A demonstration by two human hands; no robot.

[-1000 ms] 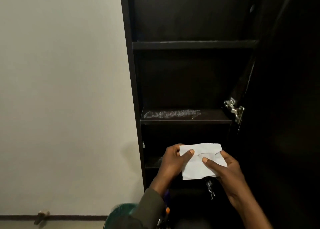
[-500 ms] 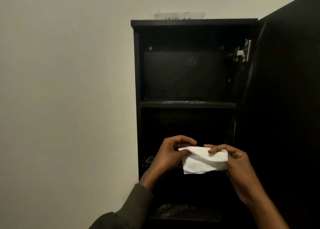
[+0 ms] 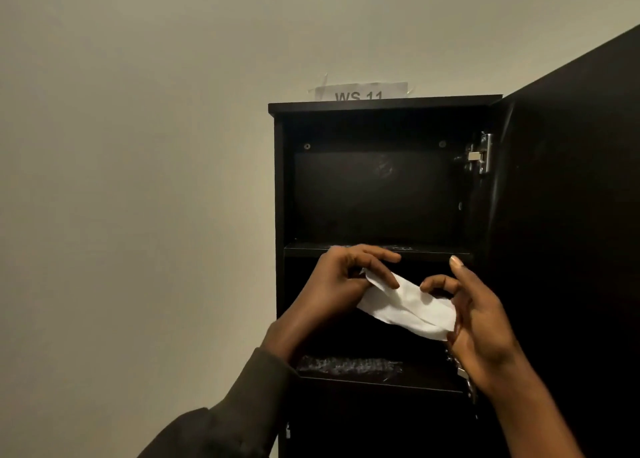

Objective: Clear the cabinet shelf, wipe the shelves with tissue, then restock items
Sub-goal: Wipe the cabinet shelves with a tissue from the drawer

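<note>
From the head view, the white tissue is held between the left hand and the right hand, in front of the open cabinet; it should be folded thick and pressed flat on the top shelf; dark corners cannot be made out.

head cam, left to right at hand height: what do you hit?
Wall → sleeve → left hand → tissue → right hand → open door.
</note>
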